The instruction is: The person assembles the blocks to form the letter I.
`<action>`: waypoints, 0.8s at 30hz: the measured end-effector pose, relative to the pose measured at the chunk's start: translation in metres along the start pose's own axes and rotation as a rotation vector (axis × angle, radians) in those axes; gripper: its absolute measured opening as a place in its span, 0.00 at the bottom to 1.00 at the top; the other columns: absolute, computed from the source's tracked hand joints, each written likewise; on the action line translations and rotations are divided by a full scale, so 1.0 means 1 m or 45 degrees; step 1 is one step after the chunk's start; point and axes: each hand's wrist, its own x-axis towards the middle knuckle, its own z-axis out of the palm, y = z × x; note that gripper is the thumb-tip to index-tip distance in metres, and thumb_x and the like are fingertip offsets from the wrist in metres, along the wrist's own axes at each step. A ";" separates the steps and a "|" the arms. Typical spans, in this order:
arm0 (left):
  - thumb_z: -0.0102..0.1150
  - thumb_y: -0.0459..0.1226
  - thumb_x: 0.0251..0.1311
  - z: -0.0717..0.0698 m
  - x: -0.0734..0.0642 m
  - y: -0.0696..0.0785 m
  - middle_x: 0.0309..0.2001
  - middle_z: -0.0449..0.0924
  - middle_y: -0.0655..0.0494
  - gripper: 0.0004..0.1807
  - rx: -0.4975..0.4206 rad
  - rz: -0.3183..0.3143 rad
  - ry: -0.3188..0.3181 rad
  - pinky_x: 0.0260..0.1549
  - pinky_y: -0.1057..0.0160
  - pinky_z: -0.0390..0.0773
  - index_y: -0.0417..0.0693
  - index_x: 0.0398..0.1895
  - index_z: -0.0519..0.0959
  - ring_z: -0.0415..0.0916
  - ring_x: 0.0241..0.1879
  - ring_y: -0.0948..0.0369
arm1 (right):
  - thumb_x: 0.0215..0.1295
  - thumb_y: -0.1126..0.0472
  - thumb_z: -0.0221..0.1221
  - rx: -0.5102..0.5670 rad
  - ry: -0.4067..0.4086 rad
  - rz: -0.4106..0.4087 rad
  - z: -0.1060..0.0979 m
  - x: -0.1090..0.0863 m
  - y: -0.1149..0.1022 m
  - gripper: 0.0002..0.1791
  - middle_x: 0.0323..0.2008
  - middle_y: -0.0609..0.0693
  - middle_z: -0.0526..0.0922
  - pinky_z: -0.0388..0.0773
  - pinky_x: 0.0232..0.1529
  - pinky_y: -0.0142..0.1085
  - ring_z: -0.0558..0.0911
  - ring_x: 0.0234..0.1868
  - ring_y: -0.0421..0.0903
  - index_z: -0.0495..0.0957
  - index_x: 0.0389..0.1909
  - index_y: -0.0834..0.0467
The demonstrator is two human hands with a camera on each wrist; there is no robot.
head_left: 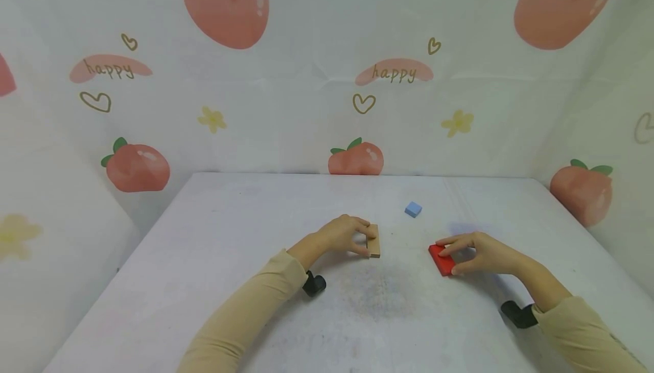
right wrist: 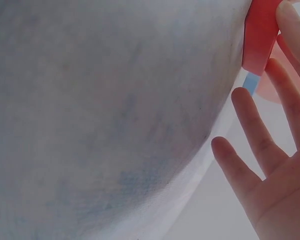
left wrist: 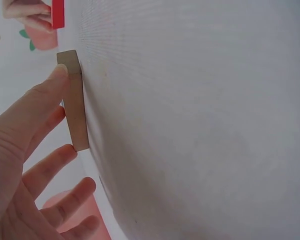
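Note:
In the head view my left hand [head_left: 343,235] holds a flat wooden block [head_left: 374,242] on the table, thumb at its near end and fingertips toward its far end. The left wrist view shows the thumb [left wrist: 60,75] against one end of the wooden block [left wrist: 76,110], with other fingers spread below. To the right, my right hand [head_left: 482,255] holds a red rectangular block [head_left: 442,260] between thumb and fingers. In the right wrist view the red block [right wrist: 260,40] has the thumb on its face and a fingertip near its lower end; two fingers stand apart from it.
A small blue block [head_left: 413,209] lies farther back, between the two held blocks. The white table [head_left: 286,208] ends at a backdrop [head_left: 286,117] printed with peaches. Black wrist devices [head_left: 314,285] hang beneath both wrists.

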 end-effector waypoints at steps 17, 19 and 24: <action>0.68 0.48 0.48 -0.002 0.000 0.003 0.63 0.72 0.57 0.25 -0.032 -0.070 -0.013 0.64 0.56 0.66 0.58 0.53 0.79 0.66 0.65 0.56 | 0.48 0.53 0.68 0.012 0.000 0.072 0.000 0.002 -0.003 0.21 0.55 0.61 0.77 0.73 0.51 0.59 0.69 0.56 0.64 0.82 0.46 0.52; 0.68 0.49 0.48 -0.002 0.000 0.002 0.63 0.72 0.57 0.26 -0.028 -0.070 -0.011 0.64 0.56 0.66 0.58 0.53 0.79 0.66 0.65 0.56 | 0.48 0.53 0.68 0.019 -0.002 0.082 0.000 0.002 -0.004 0.22 0.56 0.62 0.77 0.73 0.51 0.59 0.69 0.56 0.65 0.82 0.46 0.52; 0.69 0.48 0.47 -0.002 0.001 0.002 0.63 0.72 0.56 0.26 -0.039 -0.068 -0.006 0.64 0.56 0.66 0.58 0.53 0.80 0.66 0.65 0.56 | 0.48 0.53 0.69 0.024 -0.009 0.099 -0.001 0.002 -0.005 0.22 0.56 0.62 0.76 0.73 0.51 0.60 0.69 0.57 0.65 0.82 0.47 0.53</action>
